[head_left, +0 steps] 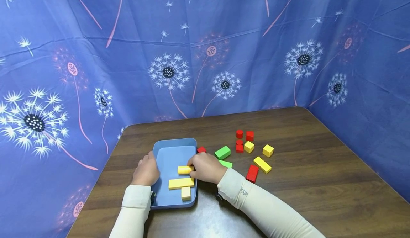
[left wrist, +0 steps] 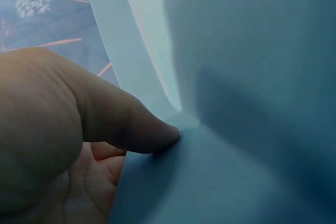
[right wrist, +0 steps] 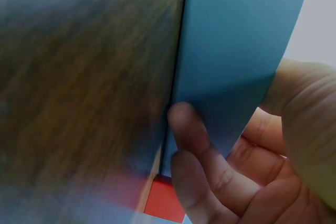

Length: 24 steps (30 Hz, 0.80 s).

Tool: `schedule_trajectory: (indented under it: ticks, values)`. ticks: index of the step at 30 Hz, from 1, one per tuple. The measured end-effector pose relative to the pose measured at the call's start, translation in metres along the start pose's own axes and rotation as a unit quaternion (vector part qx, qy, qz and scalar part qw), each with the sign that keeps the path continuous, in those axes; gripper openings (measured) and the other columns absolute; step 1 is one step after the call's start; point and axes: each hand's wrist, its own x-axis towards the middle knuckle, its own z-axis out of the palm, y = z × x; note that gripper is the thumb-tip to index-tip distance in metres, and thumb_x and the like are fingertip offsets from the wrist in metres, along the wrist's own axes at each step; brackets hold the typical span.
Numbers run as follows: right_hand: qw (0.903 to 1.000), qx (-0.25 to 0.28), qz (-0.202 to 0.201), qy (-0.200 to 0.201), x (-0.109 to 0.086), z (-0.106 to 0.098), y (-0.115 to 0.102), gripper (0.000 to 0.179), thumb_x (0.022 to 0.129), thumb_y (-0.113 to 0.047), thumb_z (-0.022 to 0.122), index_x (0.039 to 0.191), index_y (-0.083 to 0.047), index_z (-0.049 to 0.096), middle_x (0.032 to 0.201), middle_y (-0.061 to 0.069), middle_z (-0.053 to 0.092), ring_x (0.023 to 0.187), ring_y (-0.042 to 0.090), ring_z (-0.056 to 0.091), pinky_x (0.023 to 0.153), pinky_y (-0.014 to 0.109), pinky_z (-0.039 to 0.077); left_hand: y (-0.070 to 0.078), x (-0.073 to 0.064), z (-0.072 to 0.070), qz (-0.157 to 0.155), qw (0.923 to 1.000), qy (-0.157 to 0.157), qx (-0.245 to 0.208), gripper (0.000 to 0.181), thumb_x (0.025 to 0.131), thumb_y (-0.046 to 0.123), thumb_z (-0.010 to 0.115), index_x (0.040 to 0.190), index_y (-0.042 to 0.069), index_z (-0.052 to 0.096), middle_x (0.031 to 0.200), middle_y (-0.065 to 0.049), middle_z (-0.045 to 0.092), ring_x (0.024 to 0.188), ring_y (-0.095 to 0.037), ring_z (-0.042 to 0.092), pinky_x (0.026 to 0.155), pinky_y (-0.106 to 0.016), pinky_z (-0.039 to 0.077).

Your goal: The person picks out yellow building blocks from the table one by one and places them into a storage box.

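A blue plastic tray [head_left: 166, 156] rests on the wooden table. My left hand [head_left: 146, 170] grips its left wall, the thumb [left wrist: 152, 132] pressed on the inner side and the other fingers behind the wall. At the right wall is my right hand [head_left: 206, 167], with fingers [right wrist: 191, 129] curled against the outer face and the thumb passing out of sight behind it. Inside the tray lie a yellow cylinder [head_left: 184, 170], a long yellow block [head_left: 180, 184] and a pale yellow cube [head_left: 185, 193]. The cylinder's right end is hidden by my right hand.
Right of the tray are green blocks [head_left: 222, 152], a red block [head_left: 252, 173], a flat yellow block [head_left: 262, 164], yellow cubes [head_left: 268, 150] and several small red pieces [head_left: 250, 135]. Another red block [head_left: 201, 149] lies close beside the tray. A blue dandelion-print cloth [head_left: 192, 88] hangs behind the table.
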Motion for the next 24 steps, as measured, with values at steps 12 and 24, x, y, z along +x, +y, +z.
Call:
schedule_trajectory:
  ticks: [12, 24]
  values:
    - [0.9999, -0.010, 0.004, 0.008, -0.0019, 0.0045, -0.0008, 0.015, 0.085, -0.022, 0.077, 0.099, -0.024, 0.081, 0.085, -0.015, 0.070, 0.071, 0.004, 0.056, 0.060, 0.025, 0.049, -0.0019, -0.0007, 0.0027, -0.001, 1.0000, -0.003, -0.004, 0.064, 0.097, 0.000, 0.054, 0.153, -0.017, 0.028, 0.145, -0.039, 0.047, 0.129, -0.054, 0.050, 0.104, -0.068, 0.046]
    - [0.9999, -0.015, 0.006, 0.005, -0.0010, -0.0007, -0.0039, 0.012, 0.086, -0.021, 0.076, 0.097, -0.022, 0.081, 0.082, -0.014, 0.068, 0.069, 0.007, 0.055, 0.058, 0.024, 0.048, -0.0021, 0.0001, 0.0010, 0.005, 1.0000, -0.001, 0.003, 0.065, 0.096, 0.002, 0.056, 0.152, -0.017, 0.028, 0.143, -0.039, 0.048, 0.127, -0.053, 0.051, 0.104, -0.067, 0.046]
